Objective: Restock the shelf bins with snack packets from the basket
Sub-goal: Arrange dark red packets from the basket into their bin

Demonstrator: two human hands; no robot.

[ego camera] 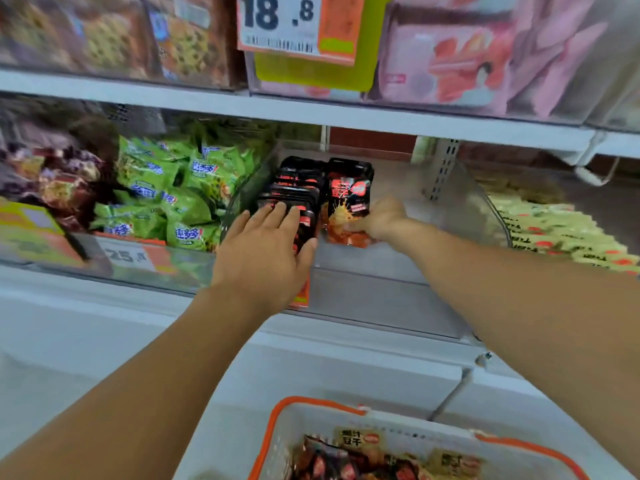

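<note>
I see a shop shelf with clear plastic bins under a grey shelf board point(311, 112). My left hand point(266, 251) lies flat, fingers straight and close together, on a row of black and red packets point(294, 192) standing in the left part of the middle bin point(460, 202). My right hand point(381, 216) has its fingers curled round the lower edge of one upright black packet point(349, 195) just beside that row; I cannot tell how tightly it grips. To the left, another bin holds green packets point(166, 188), with a price tag point(128, 254) on its front. To the right lie pale yellow packets point(554, 230). Above, a large price card point(298, 26) hangs before pink packets point(467, 60). Below, at the bottom edge, a white basket point(398, 424) with an orange rim holds more snack packets point(360, 462).
</note>
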